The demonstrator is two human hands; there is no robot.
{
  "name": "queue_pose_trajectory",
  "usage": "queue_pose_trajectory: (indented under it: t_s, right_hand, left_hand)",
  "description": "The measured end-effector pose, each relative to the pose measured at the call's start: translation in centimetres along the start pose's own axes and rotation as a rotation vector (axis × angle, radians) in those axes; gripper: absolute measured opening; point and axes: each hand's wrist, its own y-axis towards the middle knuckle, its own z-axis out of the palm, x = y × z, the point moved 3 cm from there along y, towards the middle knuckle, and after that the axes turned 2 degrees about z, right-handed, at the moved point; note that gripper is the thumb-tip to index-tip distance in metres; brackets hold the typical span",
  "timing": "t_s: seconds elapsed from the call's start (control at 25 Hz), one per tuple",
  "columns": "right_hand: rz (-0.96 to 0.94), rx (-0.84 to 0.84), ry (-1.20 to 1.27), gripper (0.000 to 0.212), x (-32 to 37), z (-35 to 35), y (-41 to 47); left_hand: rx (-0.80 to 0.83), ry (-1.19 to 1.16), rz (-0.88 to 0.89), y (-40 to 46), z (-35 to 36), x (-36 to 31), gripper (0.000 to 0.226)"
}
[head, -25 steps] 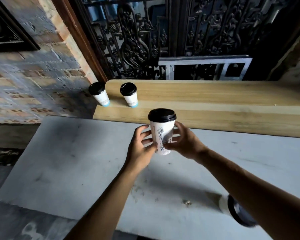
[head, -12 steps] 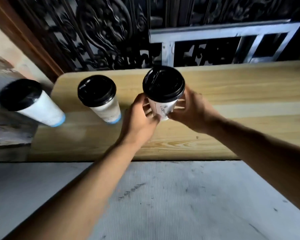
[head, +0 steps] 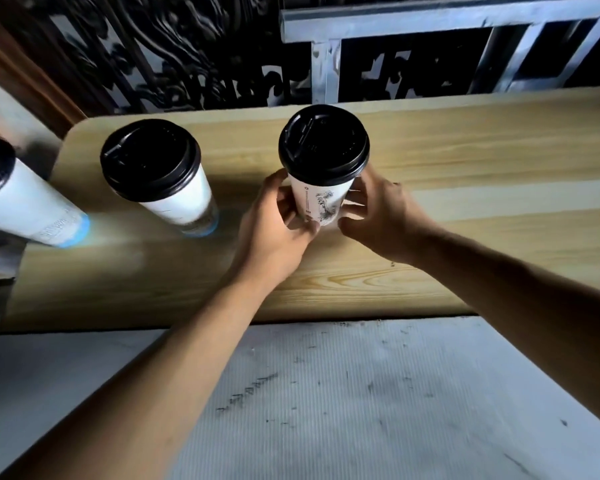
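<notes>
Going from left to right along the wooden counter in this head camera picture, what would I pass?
Cup at the left edge → second cup → left hand → printed cup, which both hands grip → right hand.

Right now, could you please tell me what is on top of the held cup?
A black lid caps the cup; the inside is hidden beneath it.

Dim, soft daylight; wide-angle bending at edges, slight motion blur throughout.
</notes>
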Motion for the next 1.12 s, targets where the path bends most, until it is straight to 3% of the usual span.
queue_pose_trajectory:
  t_s: [0.12,0.2,0.36,0.48,0.64,0.8,1.0,1.04,1.12]
  right_hand:
    - [0.055,0.037,-0.092,0.096,0.4,-1.3,-1.7]
    - [0.084,0.065,-0.169,0.098,0.2,-2.9,-3.8]
    - [0.086,0.125,-0.203,0.088,0.3,-7.0,-10.2]
    - [0.012,0.12,-0.203,0.075,1.3,-10.8,-17.7]
    - [-0.048,0.163,-0.162,0.06,0.4,-16.0,-28.8]
    - [-0.092,0.174,-0.144,0.059,-0.9,-19.2,-38.5]
    - [-0.073,0.264,-0.294,0.087,-3.8,-19.7,-47.8]
    - [-0.068,0.309,-0.332,0.094,-4.3,-19.2,-48.9]
    - [-0.05,0.363,-0.387,0.1,-5.0,-18.2,-50.1]
  left_hand:
    - [-0.025,0.02,-0.043,-1.4,-0.8,-0.7,0.088]
    - [-0.032,0.029,-0.064,-3.6,-1.8,-1.7,0.089]
    - [-0.037,0.077,-0.064,-10.7,-2.3,-5.5,0.085]
    - [0.009,0.24,-0.033,-18.1,-0.1,-9.2,0.073]
    - [0.071,0.41,0.031,-29.3,5.0,-14.5,0.055]
    - [0.136,0.388,0.011,-38.8,10.7,-17.8,0.058]
    - [0.409,0.36,-0.158,-45.7,17.5,-17.1,0.104]
    - [0.434,0.338,-0.134,-46.0,18.8,-17.1,0.109]
    - [0.424,0.256,-0.079,-46.0,21.1,-17.2,0.098]
